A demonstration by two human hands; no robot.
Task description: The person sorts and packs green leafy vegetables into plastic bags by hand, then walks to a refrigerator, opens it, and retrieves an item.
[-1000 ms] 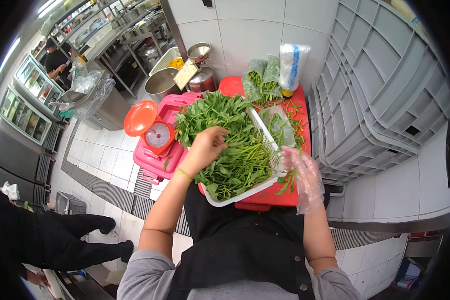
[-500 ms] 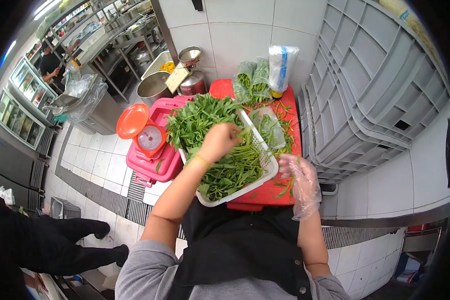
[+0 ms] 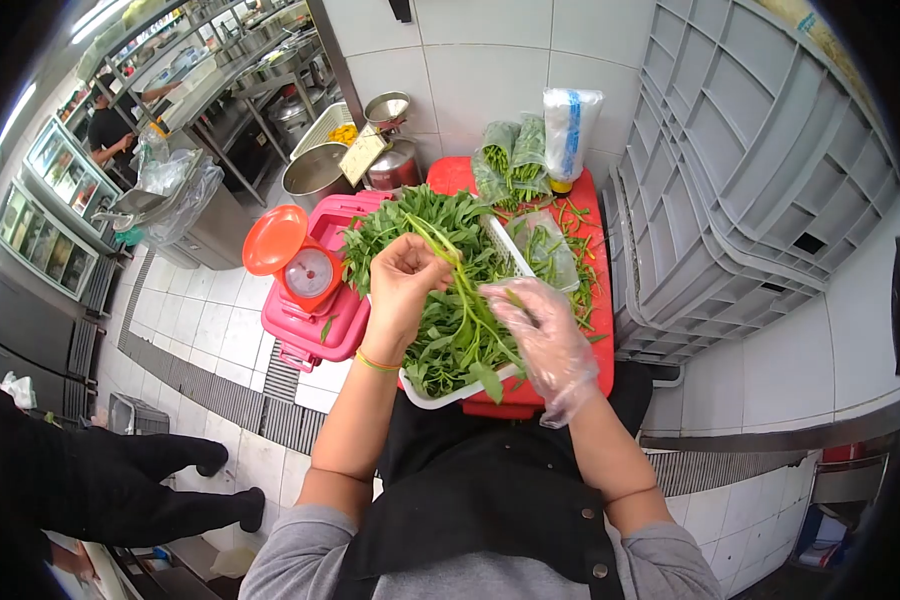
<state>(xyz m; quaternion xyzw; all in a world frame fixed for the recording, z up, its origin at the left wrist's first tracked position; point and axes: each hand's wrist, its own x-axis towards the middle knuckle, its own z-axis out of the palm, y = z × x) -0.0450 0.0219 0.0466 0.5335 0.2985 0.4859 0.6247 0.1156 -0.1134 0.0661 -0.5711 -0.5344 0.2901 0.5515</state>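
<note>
My bare left hand [image 3: 402,285] pinches a long green stem of water spinach [image 3: 462,285] above a white basket [image 3: 440,398] heaped with leafy greens. Opposite it, my right hand [image 3: 548,338], in a clear plastic glove, has its fingers closed at the same stem; the exact grip of its fingertips is partly hidden. The stem slants down from upper left, with a leaf dangling near the basket's front rim. Beneath the basket is a red surface [image 3: 598,350] scattered with cut stem pieces, and a clear plastic bag [image 3: 555,262] with greens lies beside the basket.
Bagged greens [image 3: 510,155] and a plastic bag roll [image 3: 572,135] stand at the back. To the left, an orange scale [image 3: 310,275] sits on a pink box [image 3: 315,325]. Grey crates [image 3: 740,190] rise on the right. Another person's legs [image 3: 140,475] show at lower left.
My left hand has drawn back from the pile with a stem lifted out. My right hand has moved left and up from the basket's right side to meet it.
</note>
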